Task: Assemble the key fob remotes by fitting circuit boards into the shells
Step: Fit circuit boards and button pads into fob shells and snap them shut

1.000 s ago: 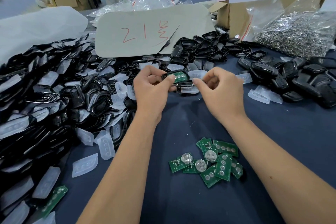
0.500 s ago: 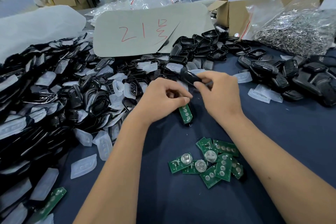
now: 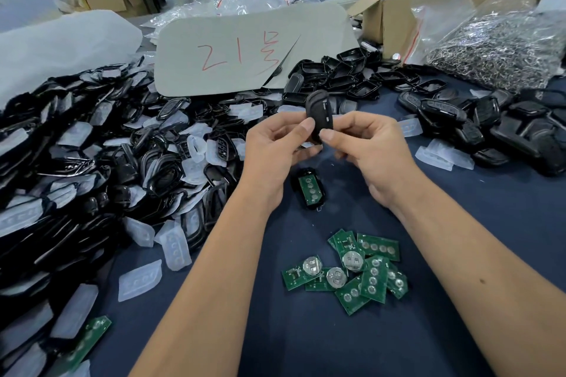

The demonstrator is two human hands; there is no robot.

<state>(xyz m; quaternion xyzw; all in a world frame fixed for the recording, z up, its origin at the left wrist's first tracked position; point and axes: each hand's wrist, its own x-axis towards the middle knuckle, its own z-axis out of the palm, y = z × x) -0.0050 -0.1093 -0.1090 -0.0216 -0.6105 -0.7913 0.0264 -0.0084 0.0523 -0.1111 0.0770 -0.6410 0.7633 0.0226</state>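
A black key fob shell (image 3: 319, 111) stands upright above the table, pinched between my left hand (image 3: 277, 144) and my right hand (image 3: 364, 144), thumbs on its lower half. Just below my hands, a black shell half with a green circuit board fitted in it (image 3: 310, 188) lies on the dark blue cloth. Nearer to me lies a small heap of several green circuit boards (image 3: 352, 269), some with coin cells facing up. One more board (image 3: 88, 337) sits at the lower left.
A large pile of black shell frames and clear rubber pads (image 3: 92, 162) covers the left. More black shells (image 3: 490, 125) lie at the right, and open shell halves (image 3: 346, 76) at the back. A grey card with red writing (image 3: 245, 49), a cardboard box (image 3: 395, 21) and a bag of metal rings (image 3: 496, 46) stand behind.
The shell half with the board was set down on the cloth. Both hands then rose and now hold a black shell upright between them.
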